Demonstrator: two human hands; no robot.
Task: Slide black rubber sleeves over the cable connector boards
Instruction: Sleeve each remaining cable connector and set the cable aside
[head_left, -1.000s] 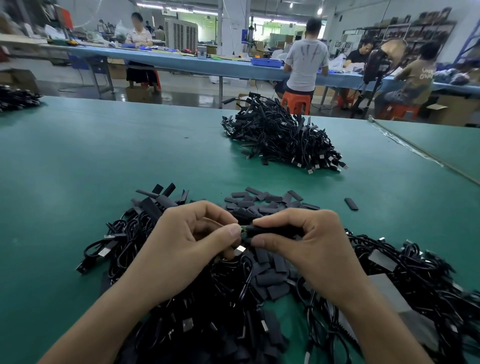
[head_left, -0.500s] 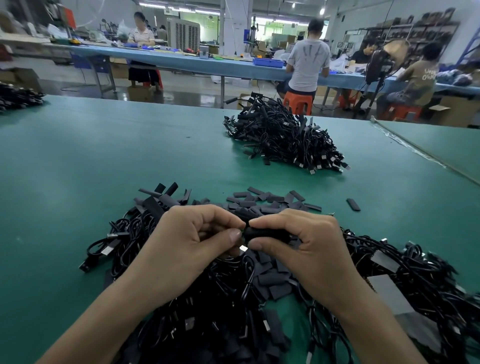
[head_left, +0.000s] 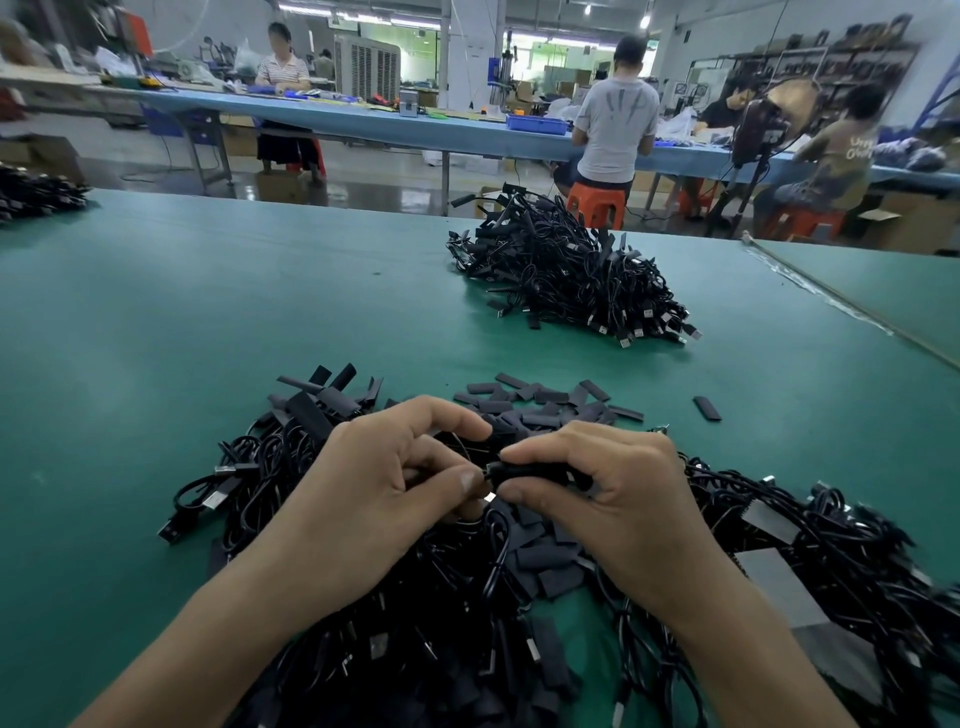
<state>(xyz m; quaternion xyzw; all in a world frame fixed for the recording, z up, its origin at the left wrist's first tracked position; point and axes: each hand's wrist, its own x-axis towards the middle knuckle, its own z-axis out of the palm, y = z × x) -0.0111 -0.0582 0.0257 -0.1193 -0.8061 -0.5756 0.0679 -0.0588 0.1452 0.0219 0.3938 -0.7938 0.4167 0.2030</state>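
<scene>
Fitting in progress — right hand (head_left: 618, 499) pinches the sleeve (head_left: 530, 474), left hand (head_left: 384, 483) pinches the cable end (head_left: 487, 472); next, likely a steady push home.

Black sleeves (head_left: 540, 397); far shirt (head_left: 283, 70) seemingly striped

Factory floor beyond a green table (head_left: 156, 338).
A person in a grey shirt (head_left: 615, 135) sat on an orange stool (head_left: 595, 203) at a blue bench (head_left: 363, 120).
</scene>
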